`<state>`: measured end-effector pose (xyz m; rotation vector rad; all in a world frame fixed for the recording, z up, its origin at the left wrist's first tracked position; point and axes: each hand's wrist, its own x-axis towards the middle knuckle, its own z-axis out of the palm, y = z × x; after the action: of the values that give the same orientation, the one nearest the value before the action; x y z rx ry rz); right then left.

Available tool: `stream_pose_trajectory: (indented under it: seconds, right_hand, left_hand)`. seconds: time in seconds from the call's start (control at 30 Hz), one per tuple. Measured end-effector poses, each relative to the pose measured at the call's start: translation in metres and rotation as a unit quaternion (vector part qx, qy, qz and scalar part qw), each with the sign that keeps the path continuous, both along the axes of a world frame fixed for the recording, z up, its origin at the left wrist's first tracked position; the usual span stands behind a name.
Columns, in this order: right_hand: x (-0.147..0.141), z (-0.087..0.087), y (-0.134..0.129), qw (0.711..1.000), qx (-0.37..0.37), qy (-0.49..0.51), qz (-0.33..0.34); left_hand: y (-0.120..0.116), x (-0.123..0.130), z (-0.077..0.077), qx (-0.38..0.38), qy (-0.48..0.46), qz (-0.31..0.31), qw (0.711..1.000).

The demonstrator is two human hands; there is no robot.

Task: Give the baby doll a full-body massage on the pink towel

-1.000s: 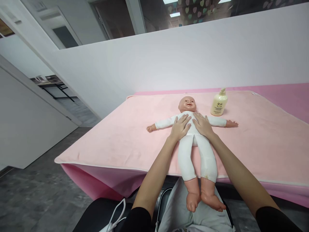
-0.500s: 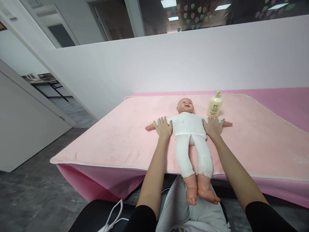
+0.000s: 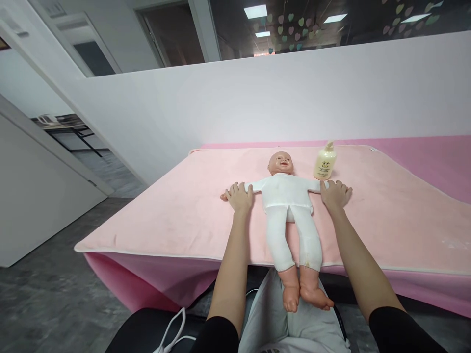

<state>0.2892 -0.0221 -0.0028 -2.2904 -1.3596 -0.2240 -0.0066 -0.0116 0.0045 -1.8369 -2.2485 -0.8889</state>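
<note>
A baby doll (image 3: pixel 288 191) in a white suit lies face up, arms stretched sideways, its bare feet past the table's front edge. My left hand (image 3: pixel 240 197) rests over the doll's forearm on the left, fingers apart, with the doll's small hand showing beyond it. Over the other forearm, near the wrist, lies my right hand (image 3: pixel 335 195), fingers spread; it mostly hides the doll's hand there. Just behind my right hand stands a pale yellow pump bottle (image 3: pixel 325 163).
A light pink blanket (image 3: pixel 165 211) covers the table over a darker pink cloth (image 3: pixel 434 162). Behind it rises a white partition (image 3: pixel 257 98). At the lower left are a black chair (image 3: pixel 147 328) and a white cable (image 3: pixel 175 335).
Both my hands have slid outward along the doll's arms, from the upper arms toward the wrists. The doll and bottle look unmoved on the blanket; the view has shifted slightly.
</note>
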Motion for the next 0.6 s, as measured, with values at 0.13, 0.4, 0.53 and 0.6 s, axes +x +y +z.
stream_pose_trajectory:
  seconds: [0.13, 0.4, 0.53, 0.6]
  right_hand:
    - [0.002, 0.001, -0.002, 1.000, 0.001, 0.017, -0.012]
    - [0.000, 0.006, -0.003, 0.996, 0.027, 0.078, -0.032]
    - [0.008, 0.002, 0.002, 0.991, 0.041, 0.116, -0.047]
    - [0.015, -0.001, 0.005, 0.986, 0.047, 0.146, -0.058]
  left_hand:
    - [0.000, -0.003, 0.001, 0.000, -0.011, 0.018, 1.000]
    - [-0.003, -0.016, 0.005, 0.005, -0.057, 0.093, 0.994]
    - [-0.005, -0.023, 0.008, -0.009, -0.078, 0.111, 0.991]
    - [-0.005, -0.026, 0.009, -0.008, -0.084, 0.119, 0.989]
